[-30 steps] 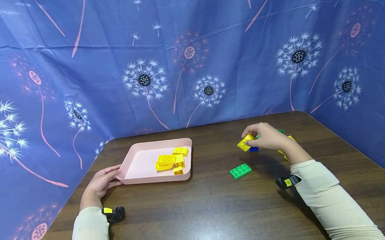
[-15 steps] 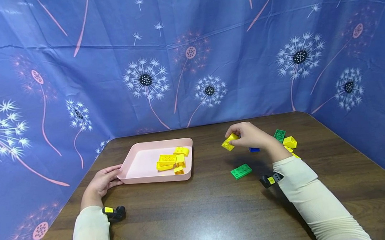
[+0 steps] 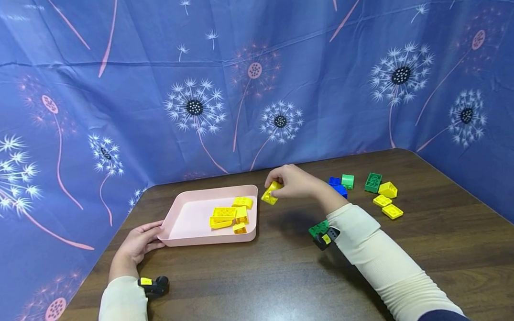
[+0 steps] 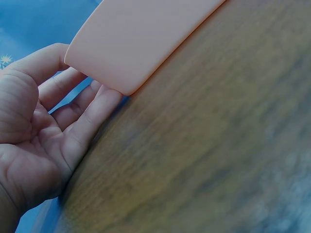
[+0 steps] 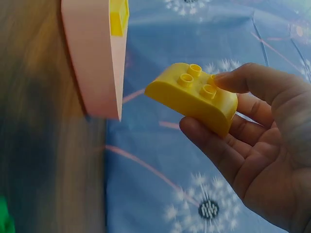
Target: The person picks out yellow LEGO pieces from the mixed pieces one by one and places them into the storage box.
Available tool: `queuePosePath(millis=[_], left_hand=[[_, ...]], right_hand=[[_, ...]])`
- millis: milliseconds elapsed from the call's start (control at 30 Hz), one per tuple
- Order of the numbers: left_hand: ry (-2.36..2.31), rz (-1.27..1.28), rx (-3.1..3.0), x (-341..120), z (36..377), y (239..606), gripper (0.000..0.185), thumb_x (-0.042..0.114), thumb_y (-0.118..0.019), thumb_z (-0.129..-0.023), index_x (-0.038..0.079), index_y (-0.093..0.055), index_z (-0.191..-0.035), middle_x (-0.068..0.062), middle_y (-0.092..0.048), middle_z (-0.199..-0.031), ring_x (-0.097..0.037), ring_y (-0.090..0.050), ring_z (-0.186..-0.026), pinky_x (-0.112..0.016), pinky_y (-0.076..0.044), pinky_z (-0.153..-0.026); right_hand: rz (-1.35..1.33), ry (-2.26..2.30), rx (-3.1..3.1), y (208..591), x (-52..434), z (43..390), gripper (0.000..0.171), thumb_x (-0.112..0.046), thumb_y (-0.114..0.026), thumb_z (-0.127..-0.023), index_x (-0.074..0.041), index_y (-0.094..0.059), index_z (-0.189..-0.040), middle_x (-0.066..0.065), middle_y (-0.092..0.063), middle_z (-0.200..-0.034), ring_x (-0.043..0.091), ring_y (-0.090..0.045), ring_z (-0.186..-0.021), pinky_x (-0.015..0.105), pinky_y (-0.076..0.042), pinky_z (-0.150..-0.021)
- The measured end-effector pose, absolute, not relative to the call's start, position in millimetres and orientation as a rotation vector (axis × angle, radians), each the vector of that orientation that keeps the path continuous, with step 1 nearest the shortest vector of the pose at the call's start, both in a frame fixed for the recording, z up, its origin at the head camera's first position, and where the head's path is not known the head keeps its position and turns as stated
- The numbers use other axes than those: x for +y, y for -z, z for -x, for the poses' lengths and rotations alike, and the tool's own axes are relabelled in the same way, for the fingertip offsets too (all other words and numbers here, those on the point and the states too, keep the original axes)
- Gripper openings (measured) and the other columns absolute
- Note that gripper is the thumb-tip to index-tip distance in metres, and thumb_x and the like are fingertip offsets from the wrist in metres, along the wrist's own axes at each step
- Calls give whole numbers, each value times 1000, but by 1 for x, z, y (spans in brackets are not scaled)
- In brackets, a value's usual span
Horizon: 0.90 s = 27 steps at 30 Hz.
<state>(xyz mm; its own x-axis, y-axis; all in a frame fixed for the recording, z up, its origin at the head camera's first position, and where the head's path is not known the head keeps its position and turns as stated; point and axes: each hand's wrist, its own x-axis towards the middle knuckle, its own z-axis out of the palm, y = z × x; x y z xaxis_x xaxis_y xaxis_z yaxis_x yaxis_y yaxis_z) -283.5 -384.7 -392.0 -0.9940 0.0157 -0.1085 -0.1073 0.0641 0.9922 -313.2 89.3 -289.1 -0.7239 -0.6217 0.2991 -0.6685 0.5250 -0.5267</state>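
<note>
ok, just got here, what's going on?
A person's right hand pinches a studded yellow brick, held up off the table just to the right of the pink tray and not touching it. The left hand touches the tray's left end. Several yellow pieces lie in the tray, grouped toward its right side. Farther right on the table are green bricks, blue bricks and three more yellow ones.

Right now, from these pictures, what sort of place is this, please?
Probably an indoor tabletop workspace, judging by the brown, wood-grained table, blue, dandelion-printed cloth backdrop and shallow, pink rectangular tray holding yellow plastic bricks.
</note>
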Motion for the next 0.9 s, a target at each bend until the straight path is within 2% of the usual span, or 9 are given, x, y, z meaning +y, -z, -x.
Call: queuePosePath(millis=[233,400,633,900], left_hand=[[-2068,87,2253,-384,285,390,17,12,-63,-95,20,-73,-106,7,-68,-96,-11,-68,-83,-32,-59,-75],[-2089,68,2229,-384,285,391,19,10,-62,-95,24,-74,-98,7,-68,-94,-11,-68,-83,-31,-59,-74],[-2093,43,2212,-383,284,389,18,9,-62,-95,20,-73,-104,7,-68,-95,-11,-68,-82,-31,-59,-73],[-2094,96,2215,-385,284,392,20,9,-63,-94,27,-74,-94,7,-69,-93,-11,-68,-81,-31,-59,-73]], right_hand=[[-1249,-922,-2668,293,50,314,14,-7,-72,-80,-6,-72,-94,-3,-59,-72,12,-49,-65,23,-44,-58],[-1327,-926,-2691,299,23,312,12,-6,-74,-81,-7,-71,-93,-4,-60,-74,10,-50,-67,21,-44,-59],[-1400,-886,-2694,307,-7,306,11,-6,-77,-81,-8,-71,-91,-4,-60,-76,9,-49,-69,20,-43,-64],[-1467,-796,-2738,320,-27,301,11,-4,-78,-80,-6,-72,-89,-2,-64,-80,11,-51,-71,18,-45,-64]])
